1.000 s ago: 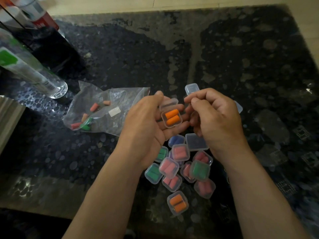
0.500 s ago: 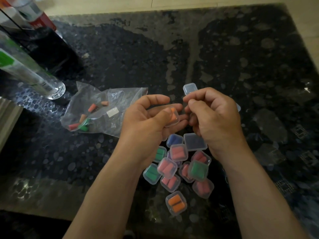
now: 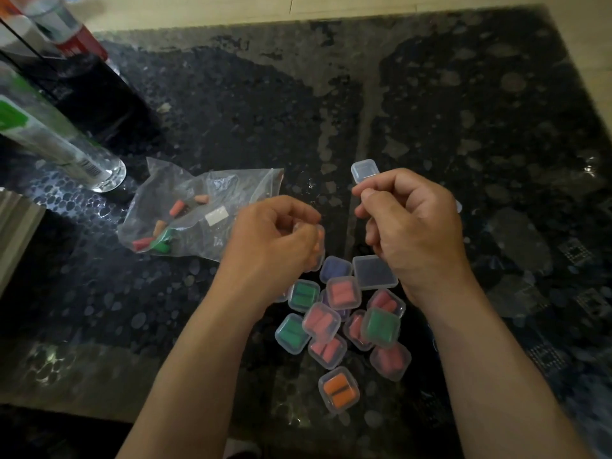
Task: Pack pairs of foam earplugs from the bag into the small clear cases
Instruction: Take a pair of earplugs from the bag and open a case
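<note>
Earplugs (image 3: 176, 207): a few loose ones lie inside the bag. Some are orange, some are red, and some green ones sit bunched at the near end.
Bag (image 3: 212, 213): clear and crinkly, lying flat on the table just to the left of our left hand.
Left hand (image 3: 275, 240): up above the table with its back facing us. The fingers are curled tight round one little case.
Held case (image 3: 319, 245): we see only its edge peeking out past our fingers, with a bit of orange inside (the lid is hidden, so we cannot tell if it is closed).
Right hand (image 3: 414, 226): up beside the left hand but not touching it. The fingers are curled in and the thumb tip sits against the first finger. We see nothing in it.
Filled cases (image 3: 323, 321): a heap of them lies on the table between our wrists, some on top of others. Most hold pink plugs, three hold green, and one holds blue.
Orange case (image 3: 338, 389): at the near end of the heap, closest to us, with two orange plugs inside.
Flat empty case (image 3: 374, 271): at the far end of the heap, partly under our right hand.
Small empty case (image 3: 364, 168): on the table just past our right fingers.
Table (image 3: 463, 111): dark and shiny, with a pebble pattern.
Clear bottle (image 3: 66, 150): it has a green label and stands at the far left, near the bag.
Red bottle (image 3: 76, 38): it stands behind the clear one, in the far left corner.
</note>
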Demonstrator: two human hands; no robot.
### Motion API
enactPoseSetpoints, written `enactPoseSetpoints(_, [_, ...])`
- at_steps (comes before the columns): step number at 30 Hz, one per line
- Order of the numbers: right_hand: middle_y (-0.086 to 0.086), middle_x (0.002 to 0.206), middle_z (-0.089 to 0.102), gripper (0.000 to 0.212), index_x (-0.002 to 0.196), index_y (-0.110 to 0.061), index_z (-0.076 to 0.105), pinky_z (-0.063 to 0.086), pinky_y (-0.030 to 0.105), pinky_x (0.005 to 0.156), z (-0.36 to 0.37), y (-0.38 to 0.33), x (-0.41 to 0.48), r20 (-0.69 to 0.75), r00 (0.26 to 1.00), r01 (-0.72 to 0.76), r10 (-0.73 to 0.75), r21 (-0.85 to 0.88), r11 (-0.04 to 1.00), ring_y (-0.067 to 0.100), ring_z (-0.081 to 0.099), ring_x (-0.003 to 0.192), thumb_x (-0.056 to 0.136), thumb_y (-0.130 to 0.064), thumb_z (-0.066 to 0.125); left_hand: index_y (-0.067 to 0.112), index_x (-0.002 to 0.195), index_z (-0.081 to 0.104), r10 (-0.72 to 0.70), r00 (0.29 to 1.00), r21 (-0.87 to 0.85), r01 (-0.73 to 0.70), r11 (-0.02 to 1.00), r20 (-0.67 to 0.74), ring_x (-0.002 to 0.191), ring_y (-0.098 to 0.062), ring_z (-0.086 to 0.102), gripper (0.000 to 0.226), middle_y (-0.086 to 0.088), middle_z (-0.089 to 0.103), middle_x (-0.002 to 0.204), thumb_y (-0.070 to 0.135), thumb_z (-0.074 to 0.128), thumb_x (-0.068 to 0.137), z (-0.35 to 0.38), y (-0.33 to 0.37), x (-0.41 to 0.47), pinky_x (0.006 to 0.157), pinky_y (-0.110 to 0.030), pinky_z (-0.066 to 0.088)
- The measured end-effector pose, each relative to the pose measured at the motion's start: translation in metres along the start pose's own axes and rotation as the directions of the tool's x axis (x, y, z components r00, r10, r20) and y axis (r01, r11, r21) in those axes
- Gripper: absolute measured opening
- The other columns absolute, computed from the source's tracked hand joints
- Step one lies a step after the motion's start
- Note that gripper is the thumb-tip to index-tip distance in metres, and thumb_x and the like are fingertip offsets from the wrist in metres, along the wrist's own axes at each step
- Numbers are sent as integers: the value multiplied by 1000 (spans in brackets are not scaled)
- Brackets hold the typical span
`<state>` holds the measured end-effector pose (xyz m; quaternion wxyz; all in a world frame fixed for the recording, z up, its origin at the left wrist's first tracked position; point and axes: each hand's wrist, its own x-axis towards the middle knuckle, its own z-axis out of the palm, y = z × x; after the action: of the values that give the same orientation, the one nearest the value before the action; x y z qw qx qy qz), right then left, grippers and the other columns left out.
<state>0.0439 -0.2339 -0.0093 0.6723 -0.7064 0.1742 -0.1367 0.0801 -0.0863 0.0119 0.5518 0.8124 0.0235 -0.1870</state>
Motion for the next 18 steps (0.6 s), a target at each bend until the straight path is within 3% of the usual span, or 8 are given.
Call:
enactPoseSetpoints(2, [15,72,65,18,84,-11,71,40,19,44,0,0,0,-3,1000,5,-5,-3,1000,11,52,51,94,-3,59,21,86,73,42,999,244,-42,969,6,66,-7,72,13,5,76,70,8,71,89,-3,-1,1,62,-23,61])
enactPoseSetpoints(4, [13,72,66,17,83,-11,70,41,18,44,0,1,0,-1,1000,11,-11,-11,1000,8,52,50,94,-3,59,31,80,71,59,998,442,-62,895,20,67,-3,69,14,11,73,72,20,76,87,-7,-4,1,63,-23,59])
enactPoseSetpoints(7, [13,73,65,17,83,-11,70,41,17,44,0,2,-1,6,1000,23,-22,-28,999,6,51,49,93,-2,59,33,78,72,34,998,513,-55,857,49,70,-3,70,16,12,73,72,22,74,89,-8,-4,2,69,-32,62])
enactPoseSetpoints(10, [14,73,65,18,81,-13,69,41,17,45,0,2,-1,5,1000,30,-30,-33,999,5,51,50,92,-2,60,32,88,73,59,998,497,-60,866,17,67,8,66,15,16,70,73,19,68,94,-8,0,3,55,-8,50])
enactPoseSetpoints(12, [12,74,66,18,81,-15,70,43,18,46,0,3,-1,6,1000,25,-24,-46,999,4,52,51,93,-4,61,29,95,75,211,970,502,-124,856,-118,73,12,63,12,21,65,78,19,68,94,-14,6,2,59,-1,44])
enactPoseSetpoints(15, [9,74,67,19,81,-17,70,44,18,47,0,3,-1,5,1000,23,-23,-62,998,5,53,52,93,-5,61,21,105,72,422,844,619,-143,772,-330,85,-4,63,17,7,67,93,27,73,89,-28,7,1,74,-13,38])
enactPoseSetpoints(18, [12,72,66,20,81,-15,70,42,18,46,1,3,-1,11,1000,22,-22,-48,999,6,52,52,92,-3,61,18,125,60,312,880,758,79,648,-358,113,-30,55,47,-10,59,122,38,75,86,-35,-6,5,85,-32,29])
